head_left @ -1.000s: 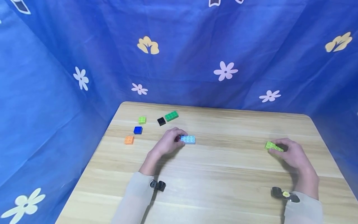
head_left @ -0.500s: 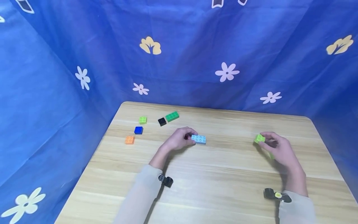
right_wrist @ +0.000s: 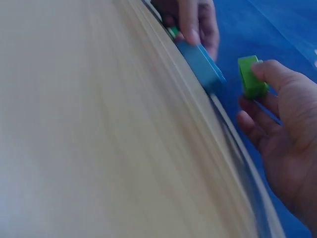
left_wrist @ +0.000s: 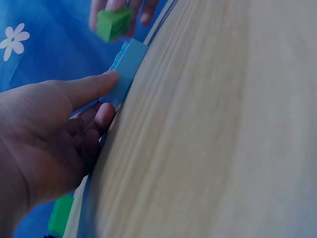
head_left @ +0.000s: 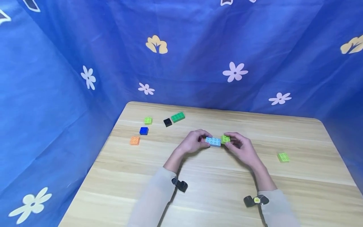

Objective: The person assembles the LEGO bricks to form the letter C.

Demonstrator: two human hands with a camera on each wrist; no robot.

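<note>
My left hand [head_left: 194, 142] pinches the left end of a light blue eight-stud building brick [head_left: 214, 142] at table height. Between thumb and fingers, my right hand [head_left: 242, 147] holds a lime green brick [head_left: 226, 139] just right of the blue one. The right wrist view shows this green brick [right_wrist: 251, 77] raised off the table, with a gap between it and the blue brick [right_wrist: 202, 66]. In the left wrist view my left thumb [left_wrist: 99, 85] presses the side of the blue brick.
Another lime brick [head_left: 283, 157] lies on the wooden table [head_left: 215, 195] at right. To the left are an orange brick [head_left: 135, 140], a dark blue brick [head_left: 144, 130], a lime brick [head_left: 148, 120], a black brick [head_left: 167, 122] and a green brick [head_left: 178, 117]. A blue curtain [head_left: 193, 85] hangs behind.
My right hand has lifted one lime brick away from another and carried it left to the blue brick. My left hand has slid the blue brick to the right.
</note>
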